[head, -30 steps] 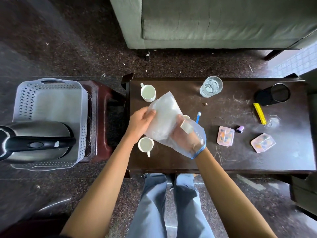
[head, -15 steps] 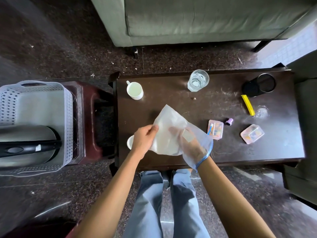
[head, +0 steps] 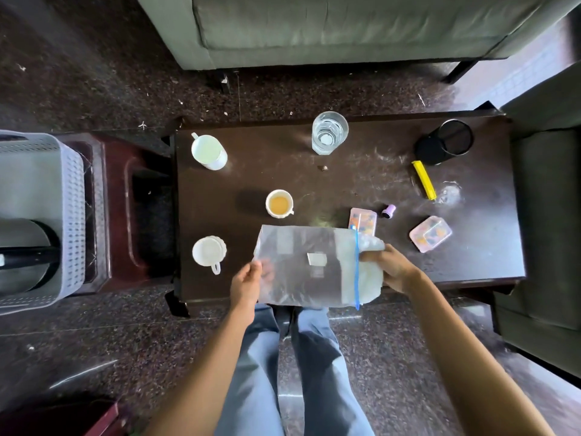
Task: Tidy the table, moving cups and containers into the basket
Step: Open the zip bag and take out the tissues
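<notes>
Left hand [head: 246, 286] and right hand [head: 391, 270] pinch the zip bag [head: 308, 265] by its ends; it may tip the tea cup [head: 279, 203] just beyond them.

Dark table [head: 283, 171] carries cups [head: 279, 203], glass [head: 329, 132], containers [head: 430, 233].

The right hand [head: 393, 269] has come out of the bag [head: 298, 247] (now stretched flat).

Dark speckled floor [head: 94, 73]; green sofa [head: 345, 26]; perhaps armchair [head: 550, 215] right.
</notes>
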Tool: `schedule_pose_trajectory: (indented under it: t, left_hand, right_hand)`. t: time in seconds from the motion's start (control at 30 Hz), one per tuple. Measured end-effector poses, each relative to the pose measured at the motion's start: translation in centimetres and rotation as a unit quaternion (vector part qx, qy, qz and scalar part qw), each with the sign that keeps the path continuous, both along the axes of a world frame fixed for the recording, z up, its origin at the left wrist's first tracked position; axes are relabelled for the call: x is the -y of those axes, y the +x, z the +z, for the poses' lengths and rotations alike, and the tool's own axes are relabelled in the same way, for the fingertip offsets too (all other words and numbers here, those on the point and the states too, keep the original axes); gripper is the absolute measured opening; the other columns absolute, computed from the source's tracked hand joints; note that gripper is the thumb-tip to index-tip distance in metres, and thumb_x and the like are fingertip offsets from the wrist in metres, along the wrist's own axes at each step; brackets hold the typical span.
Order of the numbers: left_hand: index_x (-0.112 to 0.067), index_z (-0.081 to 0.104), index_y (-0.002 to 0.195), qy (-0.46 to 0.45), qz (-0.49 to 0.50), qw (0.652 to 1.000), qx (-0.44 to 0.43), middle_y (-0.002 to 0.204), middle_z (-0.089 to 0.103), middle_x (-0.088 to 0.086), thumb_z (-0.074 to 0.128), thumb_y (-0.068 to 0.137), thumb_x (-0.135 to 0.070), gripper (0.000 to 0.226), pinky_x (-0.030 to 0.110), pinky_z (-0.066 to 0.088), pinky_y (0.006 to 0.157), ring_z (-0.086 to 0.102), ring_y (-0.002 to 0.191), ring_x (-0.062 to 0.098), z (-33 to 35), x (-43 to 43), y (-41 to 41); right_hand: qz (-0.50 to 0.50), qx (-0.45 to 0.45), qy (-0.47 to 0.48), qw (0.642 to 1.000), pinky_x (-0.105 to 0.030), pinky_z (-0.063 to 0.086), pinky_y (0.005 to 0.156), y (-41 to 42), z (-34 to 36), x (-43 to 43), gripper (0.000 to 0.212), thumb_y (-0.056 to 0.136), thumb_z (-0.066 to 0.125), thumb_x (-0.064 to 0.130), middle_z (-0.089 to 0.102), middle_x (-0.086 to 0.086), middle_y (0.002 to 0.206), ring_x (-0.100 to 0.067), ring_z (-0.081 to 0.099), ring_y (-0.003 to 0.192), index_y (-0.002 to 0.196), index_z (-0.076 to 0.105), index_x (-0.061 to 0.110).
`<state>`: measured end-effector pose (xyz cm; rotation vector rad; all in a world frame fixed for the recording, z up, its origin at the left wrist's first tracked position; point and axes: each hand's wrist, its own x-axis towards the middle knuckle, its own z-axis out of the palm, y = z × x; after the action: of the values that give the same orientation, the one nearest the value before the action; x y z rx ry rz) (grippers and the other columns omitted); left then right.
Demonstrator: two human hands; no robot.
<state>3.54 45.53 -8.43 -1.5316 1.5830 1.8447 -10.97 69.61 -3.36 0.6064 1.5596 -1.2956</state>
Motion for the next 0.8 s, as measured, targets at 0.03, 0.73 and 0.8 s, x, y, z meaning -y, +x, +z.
schedule_pose_trajectory:
  t: [0.03,0.73,0.8]
  left_hand:
    - [-0.027,0.068,0.088,-0.002,0.0,1.0,0.009,0.103,0.073,0.007,0.05,0.098,-0.03,0.021,0.022,0.055,0.069,0.07,0.068,0.001,-0.4,-0.9,0.2]
    - [-0.016,0.054,0.124,-0.104,-0.007,0.994,-0.034,0.116,0.06,-0.002,0.059,0.091,-0.029,0.035,0.031,0.047,0.093,0.058,0.109,0.016,0.9,-8.4,-6.7]
    - [-0.031,0.044,0.133,0.078,-0.044,0.99,-0.111,0.124,0.055,-0.011,0.055,0.092,-0.045,0.045,0.028,0.044,0.098,0.054,0.117,0.007,3.2,-10.2,-8.6]
  right_hand:
    - [-0.008,0.007,0.021,1.0,-0.035,0.056,0.066,-0.1,-0.2,-1.1,0.021,0.077,0.067,0.0,0.072,-0.01,0.088,-0.024,0.069,0.073,0.097,0.066,0.007]
    - [0.081,-0.285,0.236,0.926,-0.031,0.043,0.061,-1.2,1.7,-0.1,0.016,0.09,0.057,0.012,0.063,-0.016,0.081,-0.032,0.059,0.074,0.092,0.061,-0.004]
    - [0.161,-0.317,0.231,0.906,-0.031,0.036,0.058,-0.6,2.7,1.8,0.02,0.093,0.053,0.011,0.061,-0.018,0.076,-0.032,0.055,0.068,0.089,0.058,-0.007]
